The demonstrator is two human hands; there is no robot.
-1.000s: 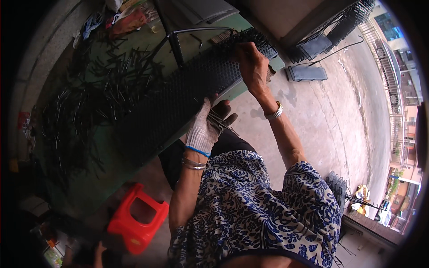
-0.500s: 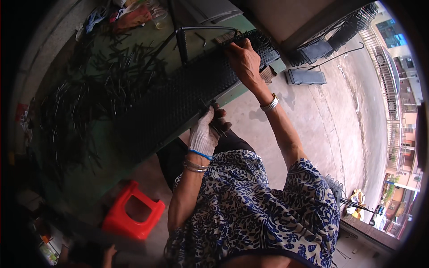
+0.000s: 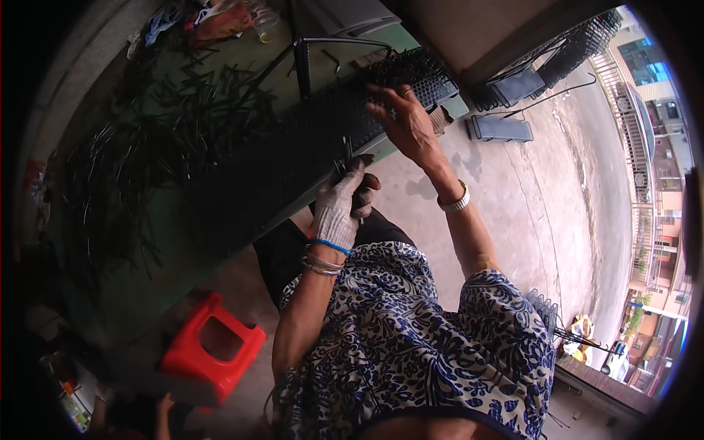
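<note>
A long black perforated panel (image 3: 293,139) lies slantwise along the near side of the green table (image 3: 121,301). My left hand (image 3: 339,209), in a white knitted glove with dark fingertips, is closed at the panel's near edge. Small thin metal pieces (image 3: 345,149) poke up past its thumb; their lower ends are hidden by the fingers. Bare, with a watch at the wrist, my right hand (image 3: 408,126) is over the panel's right part with fingers apart and slightly blurred. Nothing shows in it. Just beyond it is a dark heap of small black parts (image 3: 407,67).
Many thin black rods (image 3: 183,125) are strewn over the table's left side. A bent black metal frame (image 3: 302,70) rises behind the panel. A red plastic stool (image 3: 214,345) stands on the floor at lower left. Black wire racks (image 3: 502,128) are at the right.
My right hand has lifted off the heap, moved slightly nearer and spread its fingers. My left hand stays at the panel edge, where thin metal pieces now show above its thumb.
</note>
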